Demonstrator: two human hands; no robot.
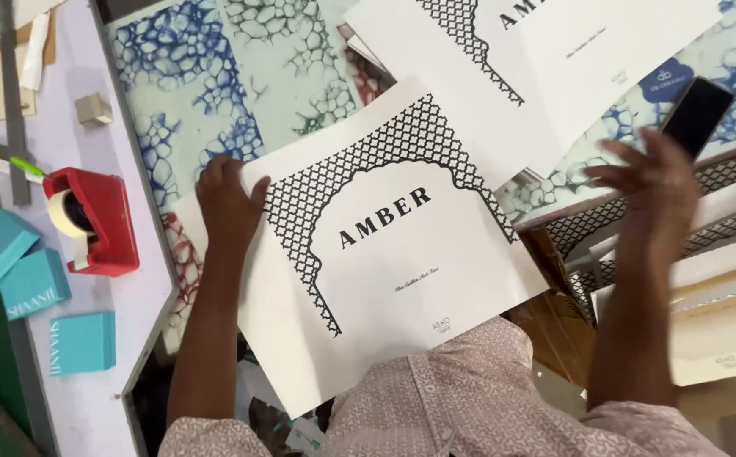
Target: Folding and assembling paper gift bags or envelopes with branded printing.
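A large white card (385, 254) with a black lattice arch printed on it lies tilted in the middle of the scene, its top edge pointing far and to the right; its near edge is hidden behind the person's patterned shirt (444, 398). The left hand (228, 203) clamps the card's far-left corner. The right hand (651, 182) hovers apart from it, fingers spread (blurred, so hard to make out). A second similar card (554, 59), cut off by the picture's edge, lies farther off. A red tape dispenser (97, 220) and teal boxes (38, 296) sit left.
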